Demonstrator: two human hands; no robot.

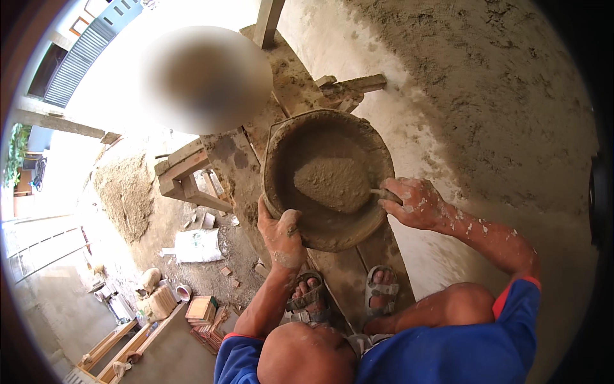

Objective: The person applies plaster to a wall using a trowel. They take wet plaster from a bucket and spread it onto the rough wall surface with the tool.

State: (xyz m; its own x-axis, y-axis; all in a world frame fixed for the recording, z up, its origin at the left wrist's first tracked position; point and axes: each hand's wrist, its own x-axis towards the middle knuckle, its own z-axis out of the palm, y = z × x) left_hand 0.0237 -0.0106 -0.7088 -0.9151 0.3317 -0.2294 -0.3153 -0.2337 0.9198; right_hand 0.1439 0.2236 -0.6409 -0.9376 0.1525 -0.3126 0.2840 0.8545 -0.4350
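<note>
A round, mortar-caked bucket (279,147) stands on the planks in front of me, its wire handle lying along the left side. My left hand (281,238) is closed on the near left rim, thumb toward the inside. At the right rim, my right hand (417,202) wraps round the handle of a trowel (391,196). A heap of wet grey-brown mortar (332,183) sits inside the bucket and covers the trowel's blade, so the metal does not show.
Both sandalled feet stand on the narrow plank platform (377,253). A partly rough-plastered wall (499,83) rises at right. Below left lie a sand heap (125,195), a white sack (197,246) and stacked tiles (202,309). A wooden post (268,24) stands ahead; a blurred patch hides the area beside it.
</note>
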